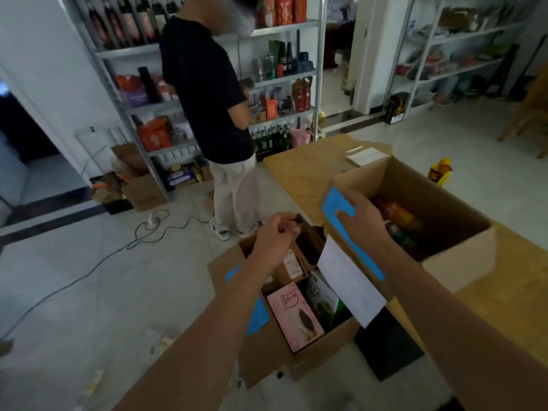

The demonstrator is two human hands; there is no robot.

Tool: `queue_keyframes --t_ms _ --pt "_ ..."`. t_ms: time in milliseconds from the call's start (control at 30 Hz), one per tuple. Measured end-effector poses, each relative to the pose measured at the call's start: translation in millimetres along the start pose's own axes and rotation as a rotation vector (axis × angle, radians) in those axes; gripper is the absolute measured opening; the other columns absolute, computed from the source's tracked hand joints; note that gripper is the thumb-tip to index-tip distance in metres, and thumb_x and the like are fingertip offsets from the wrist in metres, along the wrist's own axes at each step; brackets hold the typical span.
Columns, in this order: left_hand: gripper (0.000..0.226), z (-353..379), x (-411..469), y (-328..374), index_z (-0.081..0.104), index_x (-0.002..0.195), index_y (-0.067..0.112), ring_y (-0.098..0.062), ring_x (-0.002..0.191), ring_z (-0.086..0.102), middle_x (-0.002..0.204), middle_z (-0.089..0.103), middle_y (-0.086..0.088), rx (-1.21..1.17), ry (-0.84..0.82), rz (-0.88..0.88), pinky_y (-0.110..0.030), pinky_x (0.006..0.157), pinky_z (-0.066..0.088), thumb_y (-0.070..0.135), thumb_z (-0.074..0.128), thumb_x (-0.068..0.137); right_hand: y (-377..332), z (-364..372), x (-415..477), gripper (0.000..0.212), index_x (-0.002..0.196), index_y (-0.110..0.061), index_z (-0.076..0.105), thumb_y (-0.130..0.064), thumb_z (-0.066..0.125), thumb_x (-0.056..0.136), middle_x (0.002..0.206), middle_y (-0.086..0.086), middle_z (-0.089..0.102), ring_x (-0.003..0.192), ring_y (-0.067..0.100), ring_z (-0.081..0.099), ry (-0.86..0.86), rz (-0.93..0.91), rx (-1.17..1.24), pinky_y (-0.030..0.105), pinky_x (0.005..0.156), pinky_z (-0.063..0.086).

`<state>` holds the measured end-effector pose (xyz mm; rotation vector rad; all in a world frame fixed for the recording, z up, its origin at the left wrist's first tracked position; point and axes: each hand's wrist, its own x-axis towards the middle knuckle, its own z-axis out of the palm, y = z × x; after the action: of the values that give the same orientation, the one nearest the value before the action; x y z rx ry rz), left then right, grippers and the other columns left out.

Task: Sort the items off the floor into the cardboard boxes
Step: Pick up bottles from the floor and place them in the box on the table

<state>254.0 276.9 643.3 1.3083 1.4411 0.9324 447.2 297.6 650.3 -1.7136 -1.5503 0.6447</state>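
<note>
An open cardboard box (267, 348) stands on the floor below me, holding a pink carton (293, 315), a green carton (321, 295) and smaller packs. My left hand (275, 232) hovers over its far end with fingers curled; whether it holds something is unclear. My right hand (361, 216) grips the near flap of a second, larger cardboard box (456, 256) on the wooden table, its thumb on the blue tape (335, 206). Bottles with orange and green labels (397, 221) lie inside that box. A white label (350, 283) hangs from its flap.
A person in a dark shirt (204, 93) stands at metal shelves (281, 78) stocked with bottles and packets. A cable and power strip (148, 226) cross the tiled floor. A yellow bottle (440, 172) stands beyond the table. A black object (385, 348) sits under the table edge. Small scraps (166, 339) litter the floor.
</note>
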Motion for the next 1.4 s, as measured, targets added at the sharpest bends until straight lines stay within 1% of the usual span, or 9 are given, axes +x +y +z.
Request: queue_keyframes --t_ms 67,133,200,367,500,733,1100,1267,1400 --pt "0.007 -35 -20 -10 0.062 0.097 0.025 0.000 0.076 0.062 0.090 0.066 0.005 -0.034 0.110 0.046 -0.019 0.065 0.046 0.030 0.059 0.093 -29 20 -30 0.040 0.133 -0.021 0.053 -0.021 0.060 0.094 0.115 -0.005 0.061 0.110 0.018 0.059 0.026 -0.063 0.110 0.030 0.085 0.048" --pt "0.021 -67 -41 -21 0.057 0.077 0.028 0.004 0.051 0.053 0.067 0.056 0.008 -0.018 0.230 0.093 -0.014 0.050 0.039 0.040 0.055 0.093 -54 41 -60 0.025 0.117 -0.027 0.060 -0.028 0.062 0.092 0.095 -0.010 0.063 0.091 0.011 0.062 0.030 -0.093 0.195 0.027 0.072 0.050" --pt "0.037 -96 -61 -36 0.049 0.064 0.029 -0.002 0.045 0.045 0.056 0.046 0.009 0.002 0.323 0.097 -0.019 0.048 0.035 0.048 0.046 0.095 -73 65 -85 0.009 0.097 -0.029 0.063 -0.036 0.059 0.093 0.080 -0.008 0.065 0.074 0.007 0.062 0.016 -0.097 0.209 0.021 0.062 0.046" --pt "0.048 -158 -99 -81 0.039 0.061 0.020 -0.007 0.047 0.039 0.055 0.040 0.003 0.151 0.384 0.051 -0.028 0.051 0.032 0.043 0.031 0.101 -110 125 -117 0.034 0.071 -0.027 0.053 -0.043 0.045 0.099 0.059 -0.006 0.055 0.053 0.004 0.052 -0.104 -0.151 0.114 0.022 0.052 0.035" --pt "0.046 -199 -114 -119 0.037 0.060 0.019 -0.013 0.053 0.037 0.059 0.040 0.000 0.178 0.448 -0.029 -0.030 0.054 0.029 0.031 0.028 0.103 -121 170 -122 0.040 0.085 -0.020 0.058 -0.048 0.035 0.100 0.072 0.002 0.061 0.066 0.015 0.060 -0.237 -0.187 -0.029 0.033 0.061 0.047" --pt "0.035 -253 -129 -167 0.038 0.061 0.020 -0.014 0.053 0.034 0.060 0.039 0.000 0.111 0.551 -0.171 -0.032 0.055 0.030 0.020 0.036 0.097 -126 242 -112 0.037 0.065 -0.020 0.048 -0.033 0.047 0.099 0.053 -0.003 0.049 0.043 0.003 0.048 -0.409 -0.165 0.104 0.013 0.041 0.034" --pt "0.012 -256 -126 -258 0.047 0.067 0.020 -0.013 0.055 0.042 0.062 0.048 0.002 -0.021 0.578 -0.408 -0.028 0.052 0.035 0.019 0.041 0.077 -84 349 -104 0.019 0.085 -0.010 0.059 -0.019 0.048 0.097 0.072 0.006 0.060 0.067 0.019 0.055 -0.669 0.022 0.158 0.035 0.064 0.046" --pt "0.035 -246 -132 -303 0.052 0.077 0.014 -0.006 0.069 0.055 0.078 0.056 0.000 -0.154 0.553 -0.543 -0.014 0.057 0.043 -0.017 0.037 0.080 -46 380 -126 0.017 0.103 -0.010 0.062 -0.017 0.047 0.100 0.080 0.007 0.064 0.075 0.021 0.062 -0.769 0.139 0.142 0.036 0.071 0.052" --pt "0.034 -235 -135 -356 0.054 0.080 0.021 -0.018 0.079 0.057 0.083 0.058 0.000 -0.112 0.528 -0.674 -0.022 0.067 0.047 -0.010 0.043 0.086 -9 410 -138 0.016 0.107 -0.014 0.062 -0.021 0.050 0.099 0.081 -0.002 0.066 0.070 0.010 0.062 -0.726 0.281 0.132 0.023 0.059 0.048"
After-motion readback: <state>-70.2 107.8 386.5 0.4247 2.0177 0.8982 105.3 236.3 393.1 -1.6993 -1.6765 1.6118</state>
